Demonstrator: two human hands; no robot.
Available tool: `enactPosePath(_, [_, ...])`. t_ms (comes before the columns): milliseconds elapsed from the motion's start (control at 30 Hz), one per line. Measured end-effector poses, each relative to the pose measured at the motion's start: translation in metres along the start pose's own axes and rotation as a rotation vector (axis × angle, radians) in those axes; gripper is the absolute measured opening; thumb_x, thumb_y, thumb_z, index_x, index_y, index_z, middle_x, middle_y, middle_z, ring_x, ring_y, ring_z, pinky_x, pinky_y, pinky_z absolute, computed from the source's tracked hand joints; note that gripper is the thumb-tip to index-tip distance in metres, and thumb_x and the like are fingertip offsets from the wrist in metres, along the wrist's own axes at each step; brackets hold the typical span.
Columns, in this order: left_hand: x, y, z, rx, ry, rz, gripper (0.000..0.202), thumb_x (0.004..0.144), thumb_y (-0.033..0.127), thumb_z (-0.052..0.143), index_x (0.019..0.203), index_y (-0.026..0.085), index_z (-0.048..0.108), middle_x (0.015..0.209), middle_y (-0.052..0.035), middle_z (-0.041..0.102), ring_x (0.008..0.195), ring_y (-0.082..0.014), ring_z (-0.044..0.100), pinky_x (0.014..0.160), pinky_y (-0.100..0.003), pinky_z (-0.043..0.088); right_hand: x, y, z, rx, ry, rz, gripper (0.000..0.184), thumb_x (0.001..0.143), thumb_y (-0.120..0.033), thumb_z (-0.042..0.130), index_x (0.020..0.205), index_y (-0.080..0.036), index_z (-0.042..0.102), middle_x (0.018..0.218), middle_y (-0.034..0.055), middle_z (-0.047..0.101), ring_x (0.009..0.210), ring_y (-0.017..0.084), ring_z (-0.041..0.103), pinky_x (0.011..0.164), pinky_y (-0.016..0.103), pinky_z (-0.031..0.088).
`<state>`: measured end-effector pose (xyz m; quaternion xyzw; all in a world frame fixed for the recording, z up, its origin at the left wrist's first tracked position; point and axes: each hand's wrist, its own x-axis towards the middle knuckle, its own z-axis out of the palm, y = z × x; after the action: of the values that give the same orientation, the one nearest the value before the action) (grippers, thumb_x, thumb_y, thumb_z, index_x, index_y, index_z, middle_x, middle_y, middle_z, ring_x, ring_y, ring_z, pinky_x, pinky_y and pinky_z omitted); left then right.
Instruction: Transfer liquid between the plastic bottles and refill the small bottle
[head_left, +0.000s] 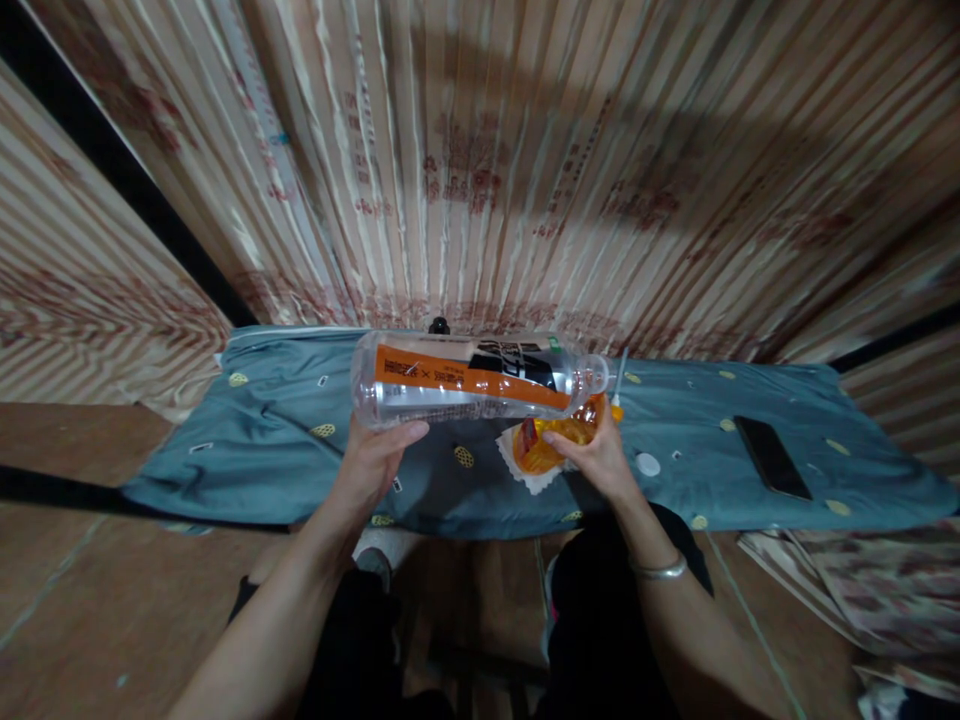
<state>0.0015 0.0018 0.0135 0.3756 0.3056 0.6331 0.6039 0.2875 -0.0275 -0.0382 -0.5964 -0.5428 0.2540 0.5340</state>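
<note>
My left hand [379, 455] grips the base end of a large clear plastic bottle [472, 380] with an orange and black label, held on its side above a blue cloth-covered table [262, 430]. The bottle's open mouth points right, over a small orange translucent container [547, 445]. My right hand [596, 455] is closed around that container, which rests on a white scalloped paper [525, 475]. A white bottle cap [648, 464] lies just right of my right hand. A silver bangle is on my right wrist.
A black phone [772, 457] lies on the cloth to the right. A wooden plank wall [525, 150] rises behind the table. A small dark knob [439, 325] shows behind the bottle. Patterned fabric [862, 580] lies on the floor at right.
</note>
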Motion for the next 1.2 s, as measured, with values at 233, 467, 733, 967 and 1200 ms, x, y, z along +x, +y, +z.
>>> enactPosePath(233, [0.0010, -0.0008, -0.0007, 0.011, 0.005, 0.013, 0.059, 0.052, 0.031, 0.101, 0.107, 0.027, 0.080, 0.105, -0.0027, 0.084, 0.112, -0.0333, 0.077, 0.111, -0.052, 0.056, -0.0006, -0.0011, 0.0010, 0.000, 0.014, 0.008, 0.085, 0.064, -0.053, 0.095, 0.134, -0.021, 0.058, 0.125, 0.0117, 0.075, 0.118, 0.034, 0.073, 0.110, 0.052, 0.057])
enactPosePath(467, [0.0022, -0.0022, -0.0056, 0.026, 0.031, -0.016, 0.060, 0.047, 0.032, 0.103, 0.102, 0.022, 0.080, 0.098, -0.0066, 0.085, 0.109, -0.0365, 0.077, 0.105, -0.049, 0.059, -0.0016, 0.0010, 0.0025, 0.022, 0.032, 0.024, 0.086, 0.063, -0.047, 0.095, 0.136, -0.021, 0.058, 0.127, 0.0119, 0.075, 0.116, 0.033, 0.075, 0.109, 0.051, 0.058])
enactPosePath(733, [0.0005, 0.0001, -0.0048, 0.062, 0.052, -0.035, 0.055, 0.049, 0.033, 0.101, 0.099, 0.022, 0.081, 0.100, -0.0069, 0.085, 0.118, -0.0396, 0.075, 0.107, -0.049, 0.059, -0.0028, -0.0022, 0.0042, 0.024, 0.053, 0.037, 0.083, 0.061, -0.045, 0.095, 0.132, -0.020, 0.060, 0.124, 0.0124, 0.077, 0.117, 0.035, 0.075, 0.110, 0.054, 0.058])
enactPosePath(967, [0.0000, -0.0004, -0.0077, 0.048, 0.024, -0.039, 0.054, 0.051, 0.031, 0.101, 0.100, 0.019, 0.082, 0.075, -0.0047, 0.081, 0.111, -0.0405, 0.078, 0.106, -0.051, 0.059, -0.0025, -0.0033, 0.0037, 0.024, 0.038, 0.060, 0.091, 0.060, -0.046, 0.096, 0.138, -0.019, 0.057, 0.125, 0.0132, 0.076, 0.119, 0.036, 0.074, 0.112, 0.055, 0.056])
enactPosePath(1200, [-0.0024, -0.0015, -0.0100, 0.055, 0.009, -0.081, 0.051, 0.053, 0.033, 0.102, 0.098, 0.020, 0.082, 0.082, -0.0054, 0.084, 0.114, -0.0385, 0.078, 0.105, -0.050, 0.060, -0.0030, 0.0013, 0.0034, 0.029, 0.024, 0.077, 0.092, 0.063, -0.051, 0.095, 0.140, -0.020, 0.054, 0.129, 0.0130, 0.075, 0.121, 0.035, 0.073, 0.113, 0.053, 0.055])
